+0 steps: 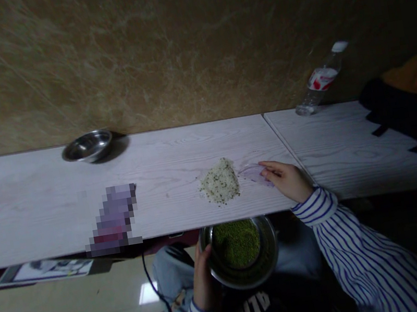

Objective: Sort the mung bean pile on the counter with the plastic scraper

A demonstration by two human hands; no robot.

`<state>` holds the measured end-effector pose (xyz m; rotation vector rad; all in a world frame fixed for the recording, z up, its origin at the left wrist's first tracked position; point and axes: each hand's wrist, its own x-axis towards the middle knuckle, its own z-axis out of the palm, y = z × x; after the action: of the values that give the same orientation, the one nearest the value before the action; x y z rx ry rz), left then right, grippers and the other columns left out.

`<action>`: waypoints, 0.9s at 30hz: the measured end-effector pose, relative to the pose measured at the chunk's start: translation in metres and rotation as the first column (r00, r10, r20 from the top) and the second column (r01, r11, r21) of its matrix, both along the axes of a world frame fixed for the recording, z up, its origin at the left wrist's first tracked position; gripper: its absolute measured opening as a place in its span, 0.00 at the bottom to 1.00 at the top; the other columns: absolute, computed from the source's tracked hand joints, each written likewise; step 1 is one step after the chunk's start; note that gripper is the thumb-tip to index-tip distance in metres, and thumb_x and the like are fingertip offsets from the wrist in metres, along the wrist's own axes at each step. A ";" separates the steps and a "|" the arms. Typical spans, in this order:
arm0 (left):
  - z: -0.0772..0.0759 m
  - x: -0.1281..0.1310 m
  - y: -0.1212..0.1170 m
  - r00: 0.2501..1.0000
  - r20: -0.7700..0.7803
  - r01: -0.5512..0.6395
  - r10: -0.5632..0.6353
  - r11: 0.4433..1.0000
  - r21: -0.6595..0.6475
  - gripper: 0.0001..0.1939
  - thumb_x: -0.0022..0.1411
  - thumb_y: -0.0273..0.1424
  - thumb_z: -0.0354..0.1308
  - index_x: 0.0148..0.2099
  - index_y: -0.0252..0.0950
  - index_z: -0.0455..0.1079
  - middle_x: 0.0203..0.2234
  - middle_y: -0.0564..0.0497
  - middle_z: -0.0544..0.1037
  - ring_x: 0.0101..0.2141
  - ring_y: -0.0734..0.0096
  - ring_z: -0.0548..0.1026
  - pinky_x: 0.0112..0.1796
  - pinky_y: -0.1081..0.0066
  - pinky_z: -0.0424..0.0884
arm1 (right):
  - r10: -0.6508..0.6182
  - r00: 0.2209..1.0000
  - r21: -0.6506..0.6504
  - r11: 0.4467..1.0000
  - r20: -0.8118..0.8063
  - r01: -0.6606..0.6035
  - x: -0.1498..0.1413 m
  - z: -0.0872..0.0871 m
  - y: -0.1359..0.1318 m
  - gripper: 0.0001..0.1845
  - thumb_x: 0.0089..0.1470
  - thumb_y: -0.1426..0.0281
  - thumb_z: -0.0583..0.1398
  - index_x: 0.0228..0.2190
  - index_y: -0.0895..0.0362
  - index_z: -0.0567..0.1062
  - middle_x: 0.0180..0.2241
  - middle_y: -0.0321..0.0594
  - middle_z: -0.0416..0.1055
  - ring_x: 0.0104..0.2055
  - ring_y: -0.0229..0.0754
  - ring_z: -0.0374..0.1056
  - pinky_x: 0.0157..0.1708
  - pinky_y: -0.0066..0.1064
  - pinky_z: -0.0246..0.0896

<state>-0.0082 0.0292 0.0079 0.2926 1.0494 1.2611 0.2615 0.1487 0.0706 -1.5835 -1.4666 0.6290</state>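
My left hand (203, 278) grips the left rim of a metal bowl (271, 251) over my lap, just below the table's front edge. Small green beans (238, 243), apparently mung beans, fill the lower part of this bowl. Between the fingers and thumb of my right hand (289, 179) is a thin, see-through purplish plastic sheet (253, 173), its exact kind unclear. The sheet lies low over the tabletop, its left end close to a pile of white rice (218, 183) with dark green beans mixed in. A few loose beans lie around the pile.
A second metal bowl (88, 147) stands at the back left of the pale wooden table (169, 183). Nearer the front lies a blurred-out flat object (113, 216). A plastic bottle (319, 80) stands back right, beside a dark and orange bag or cloth (416, 96). A cable (153, 286) hangs down.
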 end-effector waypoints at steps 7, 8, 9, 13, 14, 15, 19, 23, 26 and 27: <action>-0.006 0.001 0.000 1.000 0.003 0.004 -0.004 1.000 0.007 0.22 0.55 0.40 0.65 0.53 0.44 0.77 0.51 0.48 0.80 0.63 0.49 0.67 0.65 0.51 0.56 | 0.020 1.000 0.003 1.000 0.007 -0.020 -0.003 0.005 -0.014 0.19 0.52 0.66 0.61 0.44 0.57 0.83 0.36 0.46 0.83 0.34 0.45 0.78 0.38 0.38 0.76; -0.007 0.001 0.000 1.000 0.000 0.003 -0.003 1.000 0.006 0.22 0.55 0.40 0.66 0.53 0.44 0.77 0.51 0.48 0.80 0.63 0.49 0.66 0.65 0.51 0.55 | 0.011 1.000 0.010 1.000 0.008 -0.011 -0.002 0.006 -0.013 0.19 0.52 0.66 0.61 0.44 0.57 0.83 0.37 0.46 0.83 0.34 0.45 0.78 0.38 0.38 0.76; -0.009 0.001 0.000 1.000 -0.007 0.002 -0.002 1.000 0.005 0.22 0.55 0.40 0.66 0.53 0.44 0.78 0.50 0.48 0.81 0.63 0.49 0.66 0.65 0.51 0.54 | 0.003 1.000 0.015 1.000 0.007 -0.003 -0.002 0.007 -0.012 0.19 0.52 0.65 0.61 0.44 0.57 0.83 0.38 0.46 0.83 0.34 0.45 0.78 0.38 0.38 0.76; -0.007 0.002 -0.001 1.000 0.004 0.000 0.000 1.000 0.019 0.21 0.54 0.40 0.66 0.52 0.43 0.78 0.50 0.48 0.81 0.63 0.49 0.66 0.65 0.53 0.55 | -0.019 1.000 0.010 1.000 0.023 0.019 -0.001 0.006 -0.011 0.19 0.52 0.65 0.61 0.44 0.57 0.83 0.36 0.46 0.83 0.32 0.45 0.78 0.35 0.37 0.76; -0.006 0.002 -0.001 1.000 0.016 0.000 0.000 1.000 0.021 0.22 0.54 0.40 0.66 0.52 0.44 0.78 0.50 0.48 0.81 0.62 0.49 0.67 0.65 0.53 0.56 | -0.027 0.999 0.004 1.000 0.033 0.027 -0.001 0.005 -0.013 0.19 0.52 0.65 0.61 0.45 0.57 0.83 0.35 0.46 0.83 0.31 0.46 0.78 0.35 0.38 0.76; -0.005 0.002 -0.001 1.000 0.026 0.000 -0.001 1.000 0.021 0.22 0.55 0.39 0.66 0.52 0.44 0.78 0.50 0.48 0.81 0.62 0.49 0.67 0.64 0.52 0.57 | -0.034 0.999 -0.003 0.999 0.039 0.034 -0.002 0.003 -0.015 0.19 0.52 0.65 0.61 0.45 0.57 0.82 0.34 0.46 0.83 0.31 0.46 0.78 0.35 0.39 0.76; -0.004 0.004 -0.001 0.999 0.047 0.013 -0.013 1.000 0.008 0.21 0.55 0.39 0.66 0.52 0.45 0.78 0.49 0.49 0.81 0.61 0.50 0.68 0.64 0.52 0.57 | -0.045 0.999 -0.021 0.999 0.007 0.045 -0.008 -0.002 -0.029 0.21 0.53 0.64 0.61 0.46 0.58 0.82 0.35 0.47 0.83 0.31 0.48 0.78 0.35 0.41 0.76; -0.005 0.005 -0.002 1.000 -0.005 0.023 -0.023 1.000 0.013 0.22 0.56 0.40 0.65 0.53 0.44 0.78 0.52 0.49 0.80 0.63 0.50 0.66 0.65 0.51 0.54 | -0.015 1.000 -0.008 1.000 -0.019 0.015 -0.016 -0.002 -0.040 0.20 0.54 0.63 0.62 0.46 0.57 0.82 0.37 0.47 0.83 0.33 0.47 0.79 0.38 0.40 0.77; -0.005 0.005 -0.002 0.999 -0.020 0.032 -0.031 0.999 0.011 0.22 0.56 0.40 0.64 0.54 0.44 0.77 0.54 0.48 0.79 0.63 0.49 0.66 0.65 0.51 0.55 | -0.008 0.999 -0.016 1.000 -0.032 0.007 -0.022 -0.001 -0.046 0.20 0.54 0.63 0.61 0.46 0.56 0.82 0.36 0.47 0.83 0.33 0.47 0.79 0.38 0.39 0.77; -0.005 0.005 -0.002 0.999 -0.017 0.033 -0.033 0.999 0.006 0.22 0.57 0.40 0.64 0.54 0.44 0.77 0.54 0.48 0.79 0.62 0.50 0.67 0.64 0.51 0.55 | -0.010 0.999 -0.020 1.000 -0.037 0.009 -0.024 -0.001 -0.047 0.20 0.54 0.63 0.61 0.46 0.56 0.82 0.36 0.47 0.83 0.33 0.47 0.79 0.37 0.39 0.77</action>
<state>-0.0029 0.0267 0.0027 0.3246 1.0515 1.2339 0.2375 0.1014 0.0700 -1.5846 -1.4291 0.6656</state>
